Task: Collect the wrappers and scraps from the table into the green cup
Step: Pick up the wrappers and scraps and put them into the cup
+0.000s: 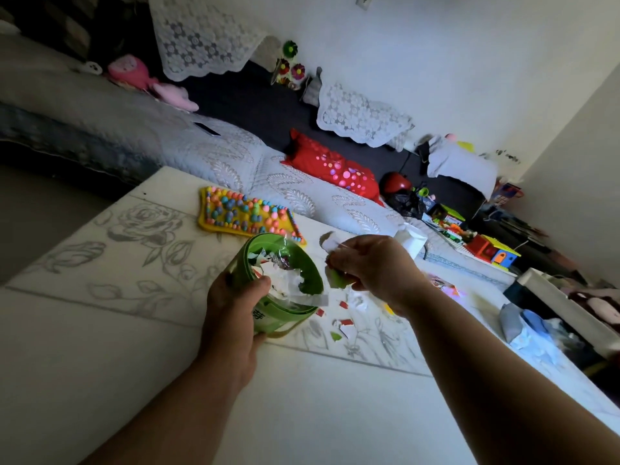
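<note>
My left hand (pixel 235 307) grips the green cup (pixel 285 317) by its near side, thumb over the rim, holding it tilted above the white table (pixel 134 330). The cup is stuffed with white and coloured wrappers (pixel 285 280). Just right of its rim, my right hand (pixel 372 266) pinches a bunch of paper scraps (pixel 335 278), white and green pieces sticking out above and below the fingers. Several small red, white and green scraps (pixel 345 325) lie on the table below my right hand.
A yellow mat with coloured pebbles (pixel 241 213) lies at the table's far edge. A white tissue pack (pixel 411 241) sits behind my right hand. A sofa with a red cushion (pixel 335 169) runs behind the table. Toys and clutter fill the right side.
</note>
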Demonstrator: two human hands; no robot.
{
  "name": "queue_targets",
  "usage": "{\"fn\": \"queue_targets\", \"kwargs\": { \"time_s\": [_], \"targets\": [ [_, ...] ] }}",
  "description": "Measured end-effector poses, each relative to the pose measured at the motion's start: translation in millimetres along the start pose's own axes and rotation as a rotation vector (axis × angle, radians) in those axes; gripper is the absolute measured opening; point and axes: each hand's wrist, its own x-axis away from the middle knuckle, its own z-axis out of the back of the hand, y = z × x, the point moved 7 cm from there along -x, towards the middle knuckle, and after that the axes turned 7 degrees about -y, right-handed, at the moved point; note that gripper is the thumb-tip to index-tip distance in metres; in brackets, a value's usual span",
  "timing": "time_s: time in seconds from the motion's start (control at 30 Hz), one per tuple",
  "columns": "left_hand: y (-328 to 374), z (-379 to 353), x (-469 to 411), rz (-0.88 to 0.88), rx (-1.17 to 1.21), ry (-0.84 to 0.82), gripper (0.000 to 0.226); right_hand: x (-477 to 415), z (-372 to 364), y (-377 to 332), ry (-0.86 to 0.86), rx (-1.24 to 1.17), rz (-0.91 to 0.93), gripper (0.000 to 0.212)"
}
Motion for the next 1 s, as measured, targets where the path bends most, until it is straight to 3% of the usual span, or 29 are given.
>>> {"fn": "queue_targets", "kwargs": {
  "time_s": [0.1,0.2,0.37,0.53,0.6,0.77,0.93,1.0],
  "targets": [
    [-0.4,-1.9,2.3,0.016,0.011,-0.001,0.038,-6.5,-21.5,-23.3,-0.009,0.249,0.071,0.017],
    [-1.1,-4.5,3.6,0.021,0.043,-0.018,0.032,-10.8,-39.1,-31.3,-0.073,0.317,0.097,0.008],
    [-1.6,-3.9,2.1,0.020,0.079,-0.033,0.033,-7.7,-40.1,-31.3,-0.110,0.222,0.091,0.017],
    [2.3,0.5,2.0,-0.010,0.082,-0.004,0.042,-9.8,0.2,-7.6,0.108,0.070,0.058,0.007],
    [5.3,2.9,2.6,-0.022,0.072,0.014,0.044,-15.0,5.8,25.9,0.105,0.167,-0.048,0.017],
    [11.2,5.6,-0.3,-0.050,0.039,0.011,0.039,-11.4,-33.4,131.0,-0.159,0.490,-0.354,0.067],
    [8.2,9.0,-7.1,-0.037,0.002,0.007,0.042,-22.1,-53.5,159.8,-0.202,0.267,-0.317,0.093],
    [6.5,10.3,-10.4,-0.031,0.009,0.010,0.042,-32.8,-52.0,160.9,-0.212,0.257,-0.305,0.087]
  ]
}}
